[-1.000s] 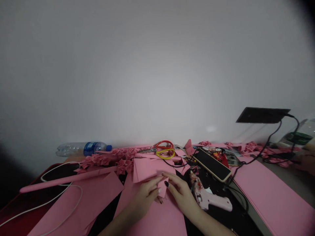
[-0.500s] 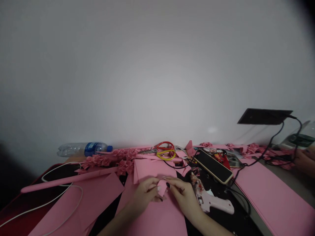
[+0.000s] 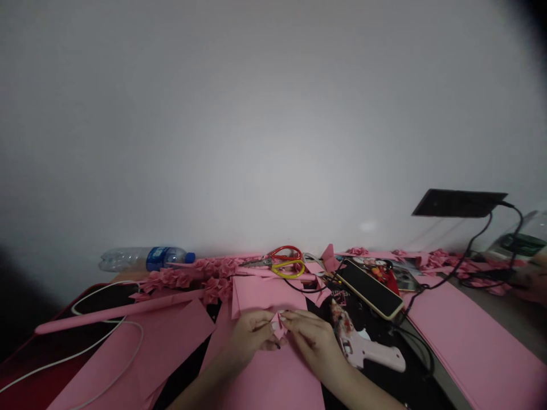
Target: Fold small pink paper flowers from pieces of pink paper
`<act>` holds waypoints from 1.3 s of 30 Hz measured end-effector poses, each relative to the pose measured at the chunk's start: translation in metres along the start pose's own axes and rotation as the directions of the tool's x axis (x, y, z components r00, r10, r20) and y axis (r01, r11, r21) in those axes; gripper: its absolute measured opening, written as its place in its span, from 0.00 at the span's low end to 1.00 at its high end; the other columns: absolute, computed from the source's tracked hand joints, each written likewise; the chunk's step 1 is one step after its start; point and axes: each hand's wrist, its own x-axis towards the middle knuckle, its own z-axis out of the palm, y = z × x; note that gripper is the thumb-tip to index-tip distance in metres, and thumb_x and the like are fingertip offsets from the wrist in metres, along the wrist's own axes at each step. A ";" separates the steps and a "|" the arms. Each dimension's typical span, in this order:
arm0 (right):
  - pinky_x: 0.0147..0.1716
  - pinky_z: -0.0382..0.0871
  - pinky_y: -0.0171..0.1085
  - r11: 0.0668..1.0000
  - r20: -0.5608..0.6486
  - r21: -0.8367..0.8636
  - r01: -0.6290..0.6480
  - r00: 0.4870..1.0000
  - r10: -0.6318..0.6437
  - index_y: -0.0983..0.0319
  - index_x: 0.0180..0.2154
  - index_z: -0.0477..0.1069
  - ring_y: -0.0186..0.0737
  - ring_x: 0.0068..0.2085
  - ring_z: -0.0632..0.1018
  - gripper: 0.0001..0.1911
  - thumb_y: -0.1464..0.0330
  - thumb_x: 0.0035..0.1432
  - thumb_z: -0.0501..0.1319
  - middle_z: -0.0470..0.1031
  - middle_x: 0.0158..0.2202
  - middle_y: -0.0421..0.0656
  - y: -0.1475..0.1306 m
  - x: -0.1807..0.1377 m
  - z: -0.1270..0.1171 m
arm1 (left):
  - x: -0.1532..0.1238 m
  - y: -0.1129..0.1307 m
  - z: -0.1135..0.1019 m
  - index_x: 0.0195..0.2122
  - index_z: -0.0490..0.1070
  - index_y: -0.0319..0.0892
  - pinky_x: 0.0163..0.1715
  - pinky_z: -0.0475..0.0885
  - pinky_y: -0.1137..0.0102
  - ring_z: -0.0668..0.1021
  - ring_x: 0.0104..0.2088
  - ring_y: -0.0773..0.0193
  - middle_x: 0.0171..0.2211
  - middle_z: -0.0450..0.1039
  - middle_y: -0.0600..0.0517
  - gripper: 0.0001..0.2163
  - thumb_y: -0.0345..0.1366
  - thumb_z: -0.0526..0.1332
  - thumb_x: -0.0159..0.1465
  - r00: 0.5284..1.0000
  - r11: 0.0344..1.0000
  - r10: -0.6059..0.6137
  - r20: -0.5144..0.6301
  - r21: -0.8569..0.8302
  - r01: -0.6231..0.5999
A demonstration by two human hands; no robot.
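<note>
Both of my hands meet low in the middle of the view over a large pink paper sheet. My left hand and my right hand pinch a small folded pink paper piece between their fingertips. The fingers of both hands are curled and pressed on it. A pink glue gun lies just right of my right hand. Behind the hands lies another folded pink sheet.
A plastic water bottle lies at the back left, near a row of folded pink paper pieces. Scissors lie behind. A phone, cables and a black lamp head sit to the right. Another person's hand shows at the right edge.
My fingers have drawn closer together and folded the small pink piece tighter; it looks smaller and more crumpled than before. The hands stayed in the same spot.
</note>
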 end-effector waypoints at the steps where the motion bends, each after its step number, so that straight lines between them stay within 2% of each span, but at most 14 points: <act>1: 0.48 0.78 0.36 1.000 0.008 -0.005 0.016 1.000 -0.016 0.62 0.40 0.80 0.41 0.43 0.84 0.16 0.81 0.60 0.56 0.84 0.40 0.50 0.000 0.000 0.000 | 0.000 0.000 0.000 0.26 0.74 0.38 0.38 0.75 0.64 0.79 0.32 0.57 0.26 0.77 0.49 0.30 0.64 0.71 0.41 1.000 1.000 0.002 0.002 -0.007 -0.002; 5: 0.51 0.76 0.37 0.999 0.035 -0.024 0.049 0.998 -0.048 0.62 0.43 0.79 0.41 0.45 0.84 0.17 0.81 0.59 0.55 0.84 0.42 0.51 0.000 0.000 0.000 | 0.003 -0.003 -0.003 0.29 0.76 0.37 0.37 0.74 0.63 0.79 0.30 0.57 0.26 0.76 0.48 0.32 0.64 0.72 0.38 1.000 0.999 -0.010 0.004 -0.046 0.010; 9: 0.54 0.75 0.39 0.999 0.063 -0.028 0.040 0.997 -0.038 0.61 0.45 0.79 0.42 0.48 0.83 0.20 0.82 0.59 0.55 0.83 0.44 0.50 0.000 -0.001 0.001 | 0.007 -0.007 -0.005 0.32 0.77 0.37 0.38 0.74 0.62 0.79 0.30 0.57 0.26 0.76 0.48 0.30 0.61 0.72 0.42 1.000 0.999 -0.011 -0.003 -0.053 0.011; 15: 0.54 0.75 0.41 0.999 0.077 -0.033 0.025 0.997 -0.023 0.61 0.47 0.79 0.43 0.49 0.82 0.23 0.82 0.57 0.53 0.83 0.46 0.51 0.001 -0.003 0.001 | 0.006 -0.006 -0.006 0.30 0.76 0.38 0.37 0.73 0.65 0.78 0.30 0.61 0.26 0.77 0.50 0.25 0.55 0.74 0.44 0.998 0.999 0.038 0.059 -0.019 -0.037; 28: 0.57 0.71 0.44 1.000 0.167 -0.002 -0.017 0.986 0.017 0.61 0.50 0.78 0.44 0.54 0.80 0.24 0.82 0.58 0.52 0.80 0.51 0.52 0.000 -0.005 0.002 | 0.005 -0.005 -0.006 0.33 0.78 0.36 0.37 0.72 0.66 0.78 0.33 0.59 0.28 0.79 0.47 0.23 0.52 0.73 0.47 0.993 0.998 0.067 0.093 0.004 -0.067; 30: 0.56 0.72 0.42 0.997 0.156 0.025 -0.072 0.986 0.067 0.61 0.50 0.77 0.43 0.54 0.80 0.24 0.81 0.57 0.52 0.80 0.51 0.51 -0.001 -0.006 0.002 | 0.007 -0.008 -0.006 0.35 0.78 0.36 0.35 0.71 0.67 0.78 0.31 0.59 0.29 0.79 0.47 0.24 0.52 0.74 0.46 0.993 0.997 0.081 0.089 -0.008 -0.080; 32: 0.53 0.74 0.41 0.983 0.097 0.049 -0.179 0.980 0.173 0.61 0.50 0.77 0.43 0.52 0.81 0.23 0.80 0.58 0.53 0.81 0.50 0.50 -0.002 -0.007 0.001 | 0.008 -0.012 -0.006 0.41 0.77 0.37 0.34 0.71 0.67 0.78 0.31 0.59 0.31 0.79 0.46 0.26 0.50 0.74 0.46 0.994 0.996 0.091 0.064 -0.019 -0.089; 35: 0.48 0.76 0.40 0.930 0.024 0.100 -0.355 0.935 0.354 0.62 0.49 0.75 0.44 0.47 0.82 0.18 0.76 0.60 0.53 0.82 0.47 0.50 -0.001 -0.007 0.001 | 0.009 -0.017 -0.006 0.49 0.73 0.38 0.32 0.71 0.66 0.79 0.30 0.58 0.33 0.79 0.46 0.30 0.45 0.74 0.46 0.997 0.997 0.078 0.025 -0.032 -0.077; 39: 0.36 0.73 0.37 0.880 0.015 0.124 -0.459 0.887 0.461 0.63 0.39 0.71 0.41 0.36 0.79 0.08 0.68 0.63 0.54 0.78 0.36 0.46 0.002 -0.006 0.003 | 0.007 -0.020 -0.005 0.51 0.69 0.38 0.32 0.71 0.67 0.79 0.29 0.57 0.27 0.77 0.50 0.29 0.41 0.72 0.49 0.996 0.998 0.061 0.064 -0.033 -0.059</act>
